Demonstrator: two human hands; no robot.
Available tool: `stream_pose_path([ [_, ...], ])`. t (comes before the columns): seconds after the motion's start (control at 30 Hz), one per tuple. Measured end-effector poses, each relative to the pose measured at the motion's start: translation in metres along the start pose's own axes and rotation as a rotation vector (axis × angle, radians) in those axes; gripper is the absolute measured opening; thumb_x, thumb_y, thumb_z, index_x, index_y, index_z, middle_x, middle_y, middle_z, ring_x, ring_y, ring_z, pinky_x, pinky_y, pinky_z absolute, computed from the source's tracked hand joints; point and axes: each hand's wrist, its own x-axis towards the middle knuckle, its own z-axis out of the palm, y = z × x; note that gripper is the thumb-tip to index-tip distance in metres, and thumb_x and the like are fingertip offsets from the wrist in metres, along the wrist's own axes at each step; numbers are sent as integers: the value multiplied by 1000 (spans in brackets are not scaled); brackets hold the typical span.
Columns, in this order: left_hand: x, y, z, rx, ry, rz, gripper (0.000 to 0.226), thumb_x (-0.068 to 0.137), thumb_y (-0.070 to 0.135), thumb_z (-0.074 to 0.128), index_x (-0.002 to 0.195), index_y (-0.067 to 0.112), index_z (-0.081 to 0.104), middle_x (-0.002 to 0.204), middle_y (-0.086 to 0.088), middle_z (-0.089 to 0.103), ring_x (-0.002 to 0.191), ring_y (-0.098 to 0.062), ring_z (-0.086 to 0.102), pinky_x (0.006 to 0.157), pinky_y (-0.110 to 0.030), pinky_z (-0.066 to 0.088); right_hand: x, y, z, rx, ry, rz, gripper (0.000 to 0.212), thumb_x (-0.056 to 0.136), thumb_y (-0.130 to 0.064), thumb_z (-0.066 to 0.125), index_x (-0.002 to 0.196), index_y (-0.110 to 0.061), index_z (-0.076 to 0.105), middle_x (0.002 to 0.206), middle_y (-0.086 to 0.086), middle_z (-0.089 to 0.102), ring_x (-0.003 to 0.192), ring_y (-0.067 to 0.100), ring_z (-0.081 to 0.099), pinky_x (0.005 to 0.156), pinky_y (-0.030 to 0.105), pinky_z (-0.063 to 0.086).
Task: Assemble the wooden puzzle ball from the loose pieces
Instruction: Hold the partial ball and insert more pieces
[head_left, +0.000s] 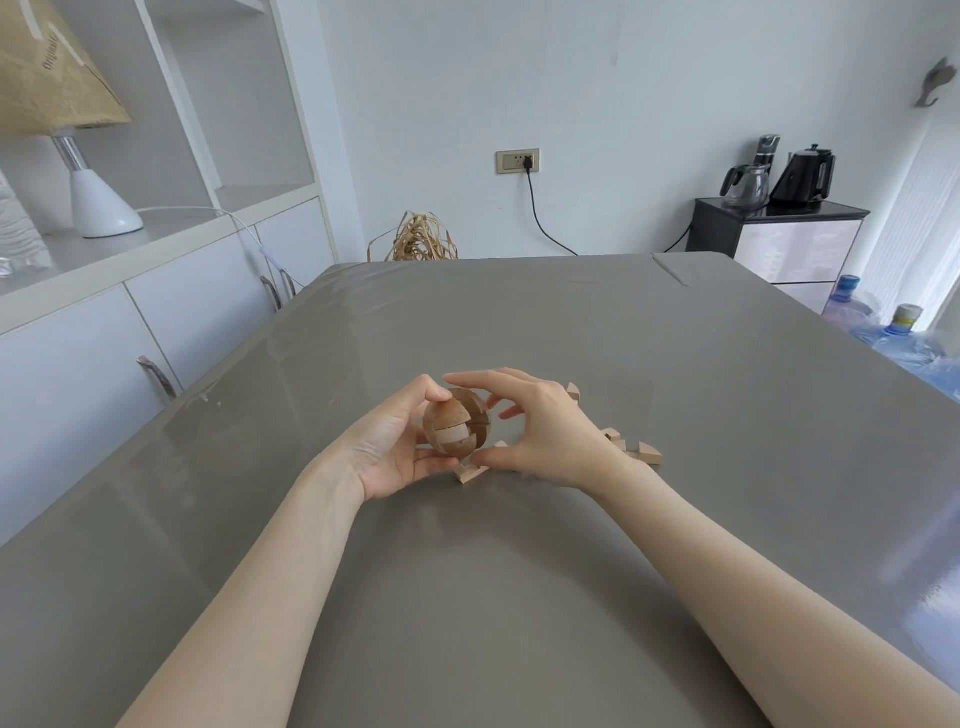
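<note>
A partly built wooden puzzle ball (456, 423) sits between my hands just above the grey table (519, 597). My left hand (392, 447) cups it from the left, thumb on top and fingers underneath. My right hand (540, 431) grips its right side, index finger over the top and thumb at the bottom. Several loose light-wood pieces lie on the table: one (471, 472) under the ball, more (644, 453) to the right behind my right wrist, and one (573, 389) beyond my right hand.
White cabinets (156, 322) with a lamp (88, 197) run along the left. At the far right stand a black stand with kettles (779, 228) and water jugs (883, 332). A straw bundle (423, 239) sits past the table's far edge.
</note>
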Motion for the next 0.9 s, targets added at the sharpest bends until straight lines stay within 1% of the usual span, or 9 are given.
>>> stream_pose_path([
  [0.07,-1,0,-1,-9,-43,-2,54,70,37,56,116,12,66,132,-22,55,95,-25,55,58,-22,53,0,-2,0,3,-1,-10,70,67,-21,82,129,-34,55,114,-17,60,95,-12,50,81,6,40],
  [0.17,-3,1,-3,-6,-102,-15,38,78,34,50,106,15,68,120,-19,64,85,-22,62,57,-21,53,-1,-3,0,-12,-6,-6,68,66,-23,82,128,-33,56,117,-17,64,102,-5,53,81,4,39],
  [0.3,-5,0,-6,15,-155,-31,40,72,34,50,105,17,65,113,-17,69,81,-23,65,57,-22,52,-1,-7,1,-52,-20,-14,66,68,-25,81,129,-34,55,123,-18,62,107,-1,52,82,5,37],
  [0.43,-6,1,-9,35,-194,-35,41,67,33,55,102,16,68,112,-20,68,75,-22,65,54,-22,52,-3,-13,1,-76,-37,-58,66,70,-23,79,131,-33,53,133,-21,55,110,-5,48,85,2,33],
  [0.53,-7,1,-11,26,-228,-27,41,61,36,60,96,17,73,113,-21,67,73,-22,66,53,-22,52,-3,-14,2,-79,-27,-43,62,68,-19,79,126,-27,59,120,-12,66,107,-1,52,84,1,31],
  [0.63,-4,-1,-12,31,-217,-34,46,61,37,61,100,13,68,114,-22,67,75,-23,64,52,-22,51,-5,-15,2,-72,-4,-40,57,66,-16,80,121,-22,64,107,-7,72,105,3,54,83,1,31],
  [0.73,-4,-1,-9,52,-196,-30,41,68,34,55,101,11,64,110,-22,68,75,-23,62,51,-22,49,-5,-17,2,-96,9,-36,54,66,-15,80,118,-22,66,101,-5,73,100,6,57,82,2,32],
  [0.83,-4,-1,-7,62,-176,-23,39,74,34,48,100,11,63,108,-22,69,86,-27,57,52,-22,47,-5,-17,2,-105,7,-18,53,65,-16,81,116,-22,66,97,-4,74,92,10,62,81,2,32],
  [0.9,-3,-2,-6,77,-170,-11,37,77,34,46,101,12,63,109,-21,69,84,-26,56,53,-22,46,-5,-17,1,-107,3,-6,53,65,-16,80,116,-23,66,94,-4,74,88,11,63,78,3,33],
])
